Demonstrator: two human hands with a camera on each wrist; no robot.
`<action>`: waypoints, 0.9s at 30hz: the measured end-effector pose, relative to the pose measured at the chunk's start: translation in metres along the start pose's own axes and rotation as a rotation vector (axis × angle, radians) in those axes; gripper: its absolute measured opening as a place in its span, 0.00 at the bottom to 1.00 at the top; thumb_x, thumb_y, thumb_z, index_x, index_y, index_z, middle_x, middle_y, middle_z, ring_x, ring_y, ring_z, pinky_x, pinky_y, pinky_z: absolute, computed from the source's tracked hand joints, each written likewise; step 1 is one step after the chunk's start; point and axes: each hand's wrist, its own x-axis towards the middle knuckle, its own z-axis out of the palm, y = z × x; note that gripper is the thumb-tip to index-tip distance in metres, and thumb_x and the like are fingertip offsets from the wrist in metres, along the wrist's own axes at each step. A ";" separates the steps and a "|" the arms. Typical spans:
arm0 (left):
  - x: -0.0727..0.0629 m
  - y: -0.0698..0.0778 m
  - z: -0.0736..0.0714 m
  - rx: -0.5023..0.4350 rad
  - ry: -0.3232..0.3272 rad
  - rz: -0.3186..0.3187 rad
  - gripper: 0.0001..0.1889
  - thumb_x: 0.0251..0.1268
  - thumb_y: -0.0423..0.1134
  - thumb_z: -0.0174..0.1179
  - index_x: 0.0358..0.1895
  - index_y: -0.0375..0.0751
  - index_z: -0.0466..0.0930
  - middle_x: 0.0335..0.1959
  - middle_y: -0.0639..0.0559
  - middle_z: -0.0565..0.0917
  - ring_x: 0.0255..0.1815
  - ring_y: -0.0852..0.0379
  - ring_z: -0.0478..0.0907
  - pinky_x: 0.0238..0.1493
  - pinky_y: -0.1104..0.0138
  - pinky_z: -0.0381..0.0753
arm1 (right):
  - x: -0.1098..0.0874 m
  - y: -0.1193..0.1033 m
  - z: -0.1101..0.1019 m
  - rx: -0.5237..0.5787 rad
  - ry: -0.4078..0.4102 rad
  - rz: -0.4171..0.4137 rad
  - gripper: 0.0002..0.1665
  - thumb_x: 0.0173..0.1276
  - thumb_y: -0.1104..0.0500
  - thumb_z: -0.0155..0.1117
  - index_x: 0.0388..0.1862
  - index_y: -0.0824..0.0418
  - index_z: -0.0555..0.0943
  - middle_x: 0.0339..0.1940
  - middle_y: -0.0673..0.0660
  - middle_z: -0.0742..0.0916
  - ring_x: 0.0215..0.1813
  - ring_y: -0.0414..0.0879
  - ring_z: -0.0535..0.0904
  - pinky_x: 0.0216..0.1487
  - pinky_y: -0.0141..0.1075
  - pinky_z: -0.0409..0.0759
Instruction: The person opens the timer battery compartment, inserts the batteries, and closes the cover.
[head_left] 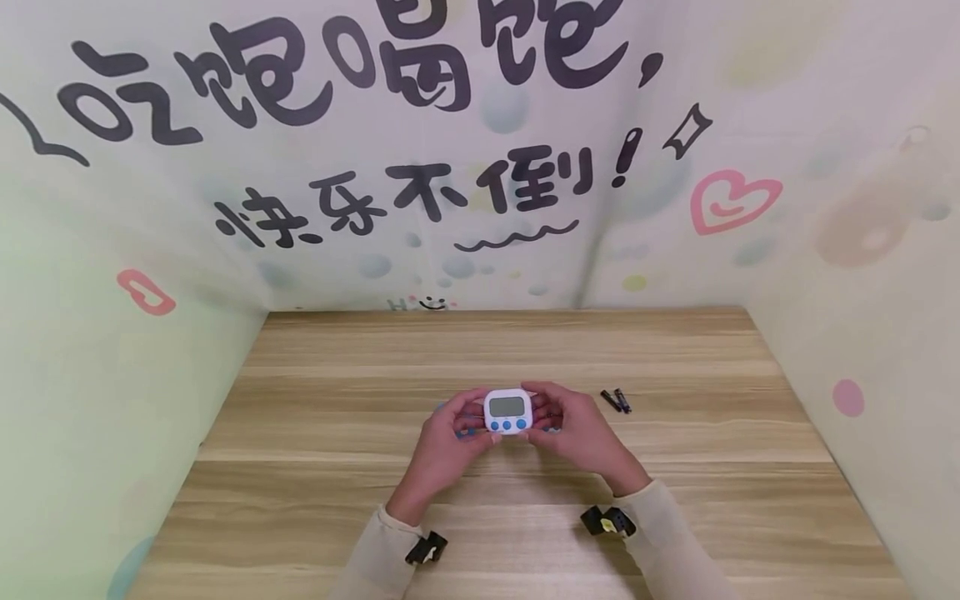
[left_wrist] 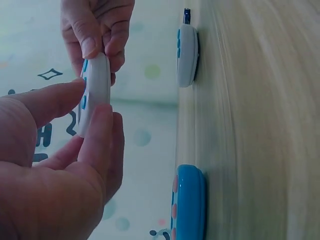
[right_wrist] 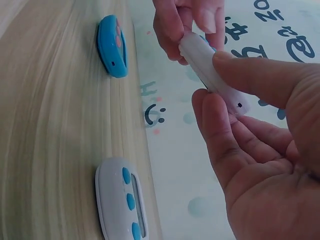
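Both hands hold up a white digital timer, its grey screen and three blue buttons facing the head camera. My left hand pinches one end between thumb and fingers. On the opposite end, my right hand grips with its thumb on the button side, as the left wrist view shows. The screen has no digits showing. Beyond the hands, a blue timer with pink buttons lies on the table, along with a second white timer with blue buttons. In the head view the hands mostly hide these two.
Two small dark batteries lie side by side on the wood-grain table, to the right of the right hand. A printed wall with dark lettering rises at the back edge, and pale walls stand at left and right.
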 end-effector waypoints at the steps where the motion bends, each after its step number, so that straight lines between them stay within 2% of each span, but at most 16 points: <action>1: 0.000 -0.001 0.001 0.003 0.010 0.003 0.30 0.63 0.30 0.75 0.69 0.41 0.79 0.55 0.39 0.87 0.51 0.47 0.88 0.47 0.72 0.90 | 0.000 0.000 0.001 -0.002 0.012 -0.004 0.38 0.60 0.68 0.81 0.70 0.63 0.79 0.48 0.56 0.90 0.43 0.44 0.86 0.44 0.30 0.90; 6: 0.000 -0.002 0.004 -0.030 0.049 -0.006 0.28 0.66 0.35 0.73 0.69 0.40 0.79 0.55 0.37 0.89 0.52 0.46 0.89 0.46 0.73 0.90 | -0.002 0.000 0.006 0.001 0.097 -0.036 0.29 0.61 0.68 0.81 0.61 0.61 0.84 0.46 0.56 0.93 0.39 0.41 0.89 0.41 0.31 0.91; 10: 0.000 0.000 0.006 -0.090 0.037 -0.033 0.28 0.70 0.38 0.71 0.70 0.36 0.75 0.60 0.34 0.86 0.57 0.43 0.88 0.52 0.68 0.91 | -0.003 -0.001 0.009 0.042 0.145 -0.052 0.23 0.62 0.68 0.80 0.55 0.57 0.87 0.47 0.56 0.93 0.39 0.41 0.90 0.40 0.33 0.92; 13: 0.001 0.001 0.008 -0.133 0.015 -0.050 0.30 0.73 0.41 0.69 0.72 0.35 0.71 0.65 0.33 0.81 0.62 0.40 0.85 0.57 0.64 0.91 | -0.004 -0.004 0.011 0.075 0.134 -0.048 0.22 0.63 0.68 0.79 0.54 0.53 0.88 0.49 0.56 0.93 0.41 0.42 0.91 0.43 0.33 0.93; 18: 0.003 0.002 0.011 -0.157 0.029 -0.052 0.29 0.74 0.43 0.69 0.70 0.35 0.70 0.66 0.35 0.77 0.64 0.41 0.84 0.57 0.67 0.90 | -0.005 -0.007 0.014 0.104 0.097 -0.052 0.21 0.65 0.69 0.77 0.53 0.50 0.88 0.53 0.56 0.91 0.46 0.46 0.91 0.46 0.33 0.93; 22: 0.004 0.002 0.012 -0.182 0.055 -0.051 0.28 0.71 0.39 0.70 0.68 0.34 0.71 0.66 0.35 0.79 0.65 0.40 0.83 0.58 0.69 0.89 | -0.006 -0.005 0.014 0.128 0.074 -0.091 0.20 0.66 0.71 0.75 0.53 0.53 0.87 0.59 0.60 0.89 0.50 0.52 0.91 0.49 0.35 0.93; 27: 0.004 0.003 0.011 -0.243 0.029 -0.048 0.30 0.67 0.32 0.71 0.70 0.36 0.71 0.69 0.36 0.78 0.67 0.41 0.81 0.58 0.69 0.89 | -0.005 -0.004 0.011 0.157 0.056 -0.096 0.12 0.68 0.67 0.75 0.47 0.55 0.86 0.67 0.64 0.85 0.51 0.52 0.90 0.50 0.36 0.93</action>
